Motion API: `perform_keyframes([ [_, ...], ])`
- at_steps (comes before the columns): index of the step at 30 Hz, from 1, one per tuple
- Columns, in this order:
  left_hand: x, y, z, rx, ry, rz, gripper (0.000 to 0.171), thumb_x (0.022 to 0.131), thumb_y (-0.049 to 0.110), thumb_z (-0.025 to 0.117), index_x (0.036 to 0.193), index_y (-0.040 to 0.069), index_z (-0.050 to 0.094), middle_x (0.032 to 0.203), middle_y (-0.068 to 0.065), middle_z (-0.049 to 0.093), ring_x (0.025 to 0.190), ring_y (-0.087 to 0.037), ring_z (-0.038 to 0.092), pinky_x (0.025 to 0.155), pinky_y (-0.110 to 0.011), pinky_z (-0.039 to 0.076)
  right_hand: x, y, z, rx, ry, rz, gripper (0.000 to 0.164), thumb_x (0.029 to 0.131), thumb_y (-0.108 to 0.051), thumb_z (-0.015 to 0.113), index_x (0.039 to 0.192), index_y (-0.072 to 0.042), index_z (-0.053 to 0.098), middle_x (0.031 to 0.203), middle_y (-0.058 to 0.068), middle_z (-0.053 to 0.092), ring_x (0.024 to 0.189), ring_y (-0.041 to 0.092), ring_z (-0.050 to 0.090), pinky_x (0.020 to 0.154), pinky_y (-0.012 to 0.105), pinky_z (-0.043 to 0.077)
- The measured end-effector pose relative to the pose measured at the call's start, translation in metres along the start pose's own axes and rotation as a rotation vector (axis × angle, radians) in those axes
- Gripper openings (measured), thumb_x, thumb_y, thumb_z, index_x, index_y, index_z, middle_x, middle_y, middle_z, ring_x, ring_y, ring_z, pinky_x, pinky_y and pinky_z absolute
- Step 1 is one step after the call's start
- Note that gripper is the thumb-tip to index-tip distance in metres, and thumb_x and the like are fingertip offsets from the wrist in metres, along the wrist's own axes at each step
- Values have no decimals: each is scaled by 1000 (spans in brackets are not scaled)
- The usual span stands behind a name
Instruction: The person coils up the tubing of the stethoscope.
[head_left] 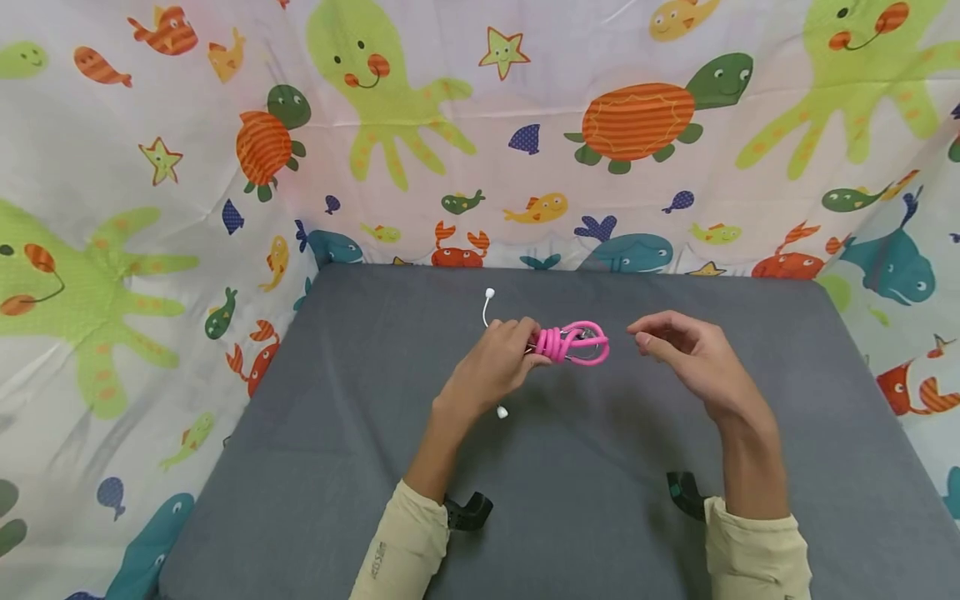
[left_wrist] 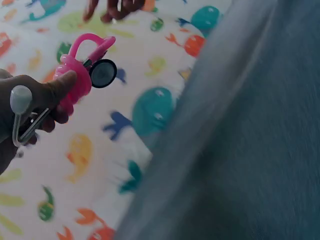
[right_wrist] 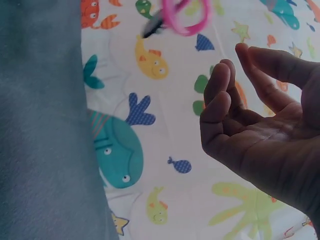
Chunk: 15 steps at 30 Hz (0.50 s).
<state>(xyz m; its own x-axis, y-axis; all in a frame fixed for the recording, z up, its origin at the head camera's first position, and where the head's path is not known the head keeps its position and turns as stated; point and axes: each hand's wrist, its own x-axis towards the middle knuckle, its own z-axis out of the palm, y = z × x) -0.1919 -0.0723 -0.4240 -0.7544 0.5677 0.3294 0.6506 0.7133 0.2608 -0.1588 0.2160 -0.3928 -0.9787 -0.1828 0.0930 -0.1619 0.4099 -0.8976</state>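
Observation:
A pink stethoscope [head_left: 556, 344] is held above the grey surface, its tube wound in coils with a loop at the right end. My left hand [head_left: 495, 360] grips it at the left end of the coils. In the left wrist view the thumb presses on the pink coils, and a round dark chest piece [left_wrist: 103, 73] shows beside them. White ear tips [left_wrist: 21, 99] on metal tubes stick out past the hand. My right hand [head_left: 693, 354] hovers to the right of the loop, apart from it. Its fingers are loosely bent, with nothing between them in the right wrist view.
A grey cloth-covered table [head_left: 315, 467] lies beneath both hands. Behind it and at the sides hangs a white curtain [head_left: 540, 208] printed with sea animals. Dark wrist mounts [head_left: 468, 512] sit at both sleeves.

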Motion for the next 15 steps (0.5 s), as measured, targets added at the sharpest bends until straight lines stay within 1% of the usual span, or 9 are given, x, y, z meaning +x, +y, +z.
perform_keyframes([
  [2,6,-11,12,-35,-55,-31,40,94,33,77,116,5,60,93,-5,66,81,-16,54,77,-30,46,-1,3,0,0,8,25,28,107,-25,62,122,-2,69,100,-15,68,92,6,66,83,14,53],
  [4,13,-25,28,-47,-107,-41,38,96,33,75,118,6,59,94,-5,64,83,-17,53,77,-30,46,0,5,1,-1,3,43,29,107,-26,61,122,-3,69,97,-14,67,91,8,66,82,15,53],
  [7,21,-43,55,-35,-182,-28,34,100,34,70,118,8,59,93,-5,61,83,-17,51,76,-28,43,0,8,3,3,-8,59,29,107,-26,60,122,-4,69,95,-14,67,91,9,66,82,16,53],
  [10,24,-55,76,-56,-249,-16,29,102,36,66,115,10,59,89,-5,59,82,-16,48,74,-27,39,0,10,4,0,-18,60,28,108,-26,60,123,-4,69,96,-14,67,91,7,66,82,16,53],
  [11,23,-58,81,-80,-268,-18,28,102,35,66,113,10,59,88,-6,58,81,-16,48,73,-27,38,0,11,4,0,-18,61,29,108,-26,59,123,-4,69,96,-14,67,91,7,66,82,16,52],
  [13,21,-60,88,-129,-295,-24,28,102,36,67,113,11,60,92,-5,57,82,-15,48,73,-26,38,-1,13,4,1,-18,65,29,108,-26,59,124,-4,69,97,-13,67,91,8,66,82,16,52],
  [15,20,-60,91,-152,-302,-19,29,100,37,69,114,13,61,99,-7,55,85,-15,48,75,-26,40,-1,14,4,0,-10,79,31,108,-27,58,124,-3,69,98,-12,67,91,9,66,83,16,52],
])
